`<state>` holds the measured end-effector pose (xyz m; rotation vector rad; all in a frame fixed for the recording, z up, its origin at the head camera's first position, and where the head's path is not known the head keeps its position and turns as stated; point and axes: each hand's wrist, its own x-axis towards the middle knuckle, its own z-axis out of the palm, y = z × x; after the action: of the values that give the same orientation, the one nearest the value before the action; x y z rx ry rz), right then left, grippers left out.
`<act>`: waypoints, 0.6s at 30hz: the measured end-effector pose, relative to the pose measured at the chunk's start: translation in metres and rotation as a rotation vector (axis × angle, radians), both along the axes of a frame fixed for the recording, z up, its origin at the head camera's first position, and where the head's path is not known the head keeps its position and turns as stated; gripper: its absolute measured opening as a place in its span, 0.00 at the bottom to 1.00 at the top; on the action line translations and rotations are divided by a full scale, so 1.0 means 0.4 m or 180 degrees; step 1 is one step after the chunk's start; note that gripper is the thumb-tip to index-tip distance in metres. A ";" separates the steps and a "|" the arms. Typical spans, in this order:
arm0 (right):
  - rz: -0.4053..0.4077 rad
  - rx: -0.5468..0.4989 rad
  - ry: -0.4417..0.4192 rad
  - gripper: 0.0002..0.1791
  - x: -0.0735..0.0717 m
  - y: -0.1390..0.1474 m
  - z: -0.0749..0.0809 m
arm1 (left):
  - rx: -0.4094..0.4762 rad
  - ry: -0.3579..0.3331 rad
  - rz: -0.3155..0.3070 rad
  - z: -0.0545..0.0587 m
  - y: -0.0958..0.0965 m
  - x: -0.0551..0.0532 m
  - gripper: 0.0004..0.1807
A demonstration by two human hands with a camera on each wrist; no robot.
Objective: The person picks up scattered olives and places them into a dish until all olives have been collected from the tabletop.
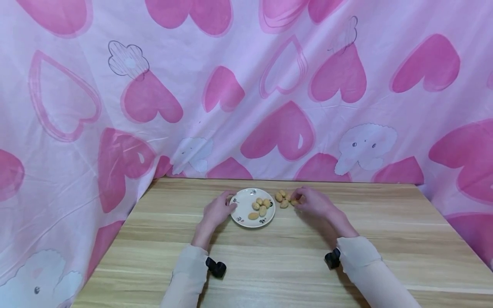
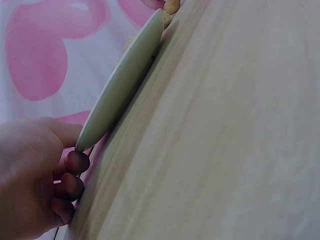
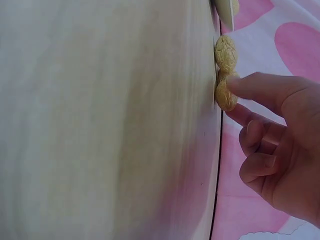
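Observation:
A round white plate [image 1: 240, 211] with small dark prints holds several tan walnuts [image 1: 262, 211]. My left hand [image 1: 218, 208] grips its left rim; in the left wrist view the thumb lies above the plate's edge [image 2: 117, 82] and curled fingers [image 2: 77, 162] are under it. Just right of the plate, more walnuts [image 1: 284, 204] lie in a small cluster on the table. At the cluster's right side, my right hand [image 1: 313, 202] pinches a wrinkled walnut [image 3: 226, 97] between thumb and index finger, its other fingers curled. Another walnut [image 3: 226, 52] sits beside it.
Both hands work near the back edge of a wood-grain table [image 1: 269, 265]. Behind it hangs a pink cloth [image 1: 246, 128] with hearts. Each wrist wears a small black camera [image 1: 217, 268].

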<state>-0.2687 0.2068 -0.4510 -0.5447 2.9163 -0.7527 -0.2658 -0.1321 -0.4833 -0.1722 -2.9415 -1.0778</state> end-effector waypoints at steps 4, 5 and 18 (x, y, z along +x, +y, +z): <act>-0.0030 -0.0033 -0.0072 0.13 -0.007 -0.005 -0.003 | -0.0039 0.0003 0.0005 -0.001 0.001 0.000 0.23; -0.0045 -0.0042 -0.0088 0.13 -0.008 -0.005 -0.002 | -0.0044 0.0003 0.0006 -0.002 0.002 0.000 0.23; -0.0102 -0.0118 -0.0078 0.11 0.005 -0.018 0.011 | -0.0055 0.0070 -0.0009 0.004 0.004 0.004 0.23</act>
<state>-0.2668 0.1995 -0.4466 -0.4893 2.9006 -0.8128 -0.2643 -0.1305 -0.4817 -0.1873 -2.9327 -1.0442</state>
